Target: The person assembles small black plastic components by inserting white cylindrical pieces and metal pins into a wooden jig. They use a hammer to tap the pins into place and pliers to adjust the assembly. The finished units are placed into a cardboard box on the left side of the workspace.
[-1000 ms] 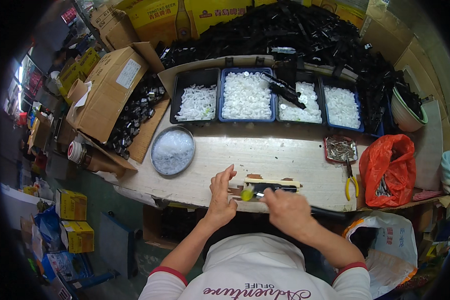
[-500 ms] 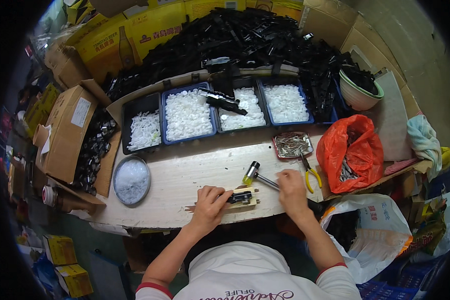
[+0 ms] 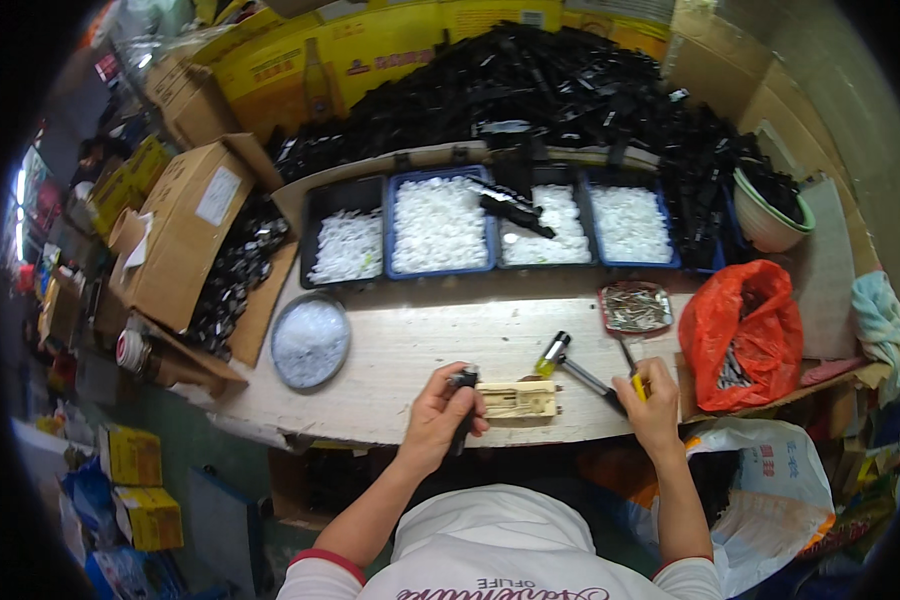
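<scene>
My left hand (image 3: 432,422) is closed round a small black plastic part (image 3: 463,428), raised just left of a cream-coloured block jig (image 3: 518,400) at the table's near edge. The jig's shaped recess lies bare. At the right, my right hand (image 3: 658,415) has its fingers closed on the yellow handles of a pair of pliers (image 3: 638,384); the jaws point away toward a red tray of small metal pins (image 3: 636,307). Between the hands lies a hammer (image 3: 592,380) with a yellow-and-black head, its handle end close to my right hand.
Bins of small white plastic parts (image 3: 440,225) line the back, below a heap of black parts (image 3: 530,90). A round dish of whitish pieces (image 3: 311,342) stands left, beside a cardboard box (image 3: 185,240). A red plastic bag (image 3: 705,335) of metal pieces sits right.
My left hand has lifted the black part off the jig. My right hand has let go of the hammer and taken hold of the pliers. The whole view has shifted.
</scene>
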Demonstrator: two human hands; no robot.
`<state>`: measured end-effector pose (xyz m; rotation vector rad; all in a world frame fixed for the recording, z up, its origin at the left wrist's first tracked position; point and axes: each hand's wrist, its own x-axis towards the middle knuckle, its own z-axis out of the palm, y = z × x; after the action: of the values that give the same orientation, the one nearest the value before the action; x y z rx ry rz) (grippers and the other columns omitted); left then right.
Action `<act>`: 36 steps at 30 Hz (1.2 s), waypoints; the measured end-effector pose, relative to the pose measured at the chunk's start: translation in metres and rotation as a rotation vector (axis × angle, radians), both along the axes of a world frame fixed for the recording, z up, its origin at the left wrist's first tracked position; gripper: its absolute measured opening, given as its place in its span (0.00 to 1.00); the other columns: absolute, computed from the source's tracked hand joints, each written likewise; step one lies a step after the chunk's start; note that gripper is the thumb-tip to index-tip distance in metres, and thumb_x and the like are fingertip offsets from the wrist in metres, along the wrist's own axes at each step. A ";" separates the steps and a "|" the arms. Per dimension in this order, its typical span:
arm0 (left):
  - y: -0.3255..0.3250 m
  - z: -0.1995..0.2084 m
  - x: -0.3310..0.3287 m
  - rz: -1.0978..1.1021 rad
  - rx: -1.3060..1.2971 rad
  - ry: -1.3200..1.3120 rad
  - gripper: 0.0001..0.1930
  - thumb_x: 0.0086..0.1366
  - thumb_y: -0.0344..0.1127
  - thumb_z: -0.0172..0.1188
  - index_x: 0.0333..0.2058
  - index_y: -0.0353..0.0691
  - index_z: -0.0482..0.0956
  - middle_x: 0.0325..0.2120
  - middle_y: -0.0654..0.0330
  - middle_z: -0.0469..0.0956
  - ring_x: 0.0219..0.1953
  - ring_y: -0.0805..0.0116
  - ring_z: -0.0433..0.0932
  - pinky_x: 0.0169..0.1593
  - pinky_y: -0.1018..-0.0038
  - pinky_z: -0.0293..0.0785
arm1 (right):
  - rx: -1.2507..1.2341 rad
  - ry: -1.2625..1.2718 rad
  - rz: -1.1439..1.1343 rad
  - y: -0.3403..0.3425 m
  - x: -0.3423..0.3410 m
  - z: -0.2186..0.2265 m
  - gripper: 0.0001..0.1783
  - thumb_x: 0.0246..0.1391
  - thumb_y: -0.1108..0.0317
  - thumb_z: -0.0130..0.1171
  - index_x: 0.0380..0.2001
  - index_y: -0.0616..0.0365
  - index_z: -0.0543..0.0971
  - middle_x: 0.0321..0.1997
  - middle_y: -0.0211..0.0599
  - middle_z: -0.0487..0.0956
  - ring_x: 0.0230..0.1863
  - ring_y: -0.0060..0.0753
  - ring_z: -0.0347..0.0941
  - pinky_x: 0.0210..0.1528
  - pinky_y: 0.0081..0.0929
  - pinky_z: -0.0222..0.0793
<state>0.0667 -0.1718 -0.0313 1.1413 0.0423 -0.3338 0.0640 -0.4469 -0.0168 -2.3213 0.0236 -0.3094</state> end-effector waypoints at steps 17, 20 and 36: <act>0.007 0.005 -0.023 0.054 0.433 -0.211 0.15 0.61 0.35 0.52 0.46 0.37 0.69 0.20 0.65 0.71 0.18 0.82 0.69 0.21 0.86 0.66 | 0.056 0.045 0.650 0.091 -0.014 0.016 0.10 0.46 0.73 0.55 0.21 0.66 0.66 0.36 0.49 0.72 0.34 0.48 0.67 0.36 0.35 0.63; 0.008 0.008 -0.025 0.075 0.494 -0.227 0.15 0.61 0.35 0.52 0.45 0.37 0.70 0.19 0.66 0.71 0.18 0.83 0.68 0.20 0.86 0.65 | 0.024 0.039 0.644 0.094 -0.015 0.013 0.09 0.46 0.73 0.55 0.22 0.67 0.67 0.35 0.49 0.72 0.34 0.49 0.67 0.36 0.35 0.63; 0.040 -0.008 -0.020 -0.402 -0.428 0.451 0.10 0.60 0.35 0.51 0.36 0.35 0.69 0.15 0.57 0.70 0.12 0.71 0.67 0.13 0.78 0.64 | -0.230 0.141 0.835 0.091 -0.015 0.024 0.10 0.42 0.71 0.57 0.20 0.65 0.68 0.23 0.45 0.69 0.29 0.45 0.68 0.30 0.35 0.66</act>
<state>0.0470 -0.1314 -0.0395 0.6259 0.1320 -0.9102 0.0489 -0.3558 0.0072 -2.3417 -0.9231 0.2886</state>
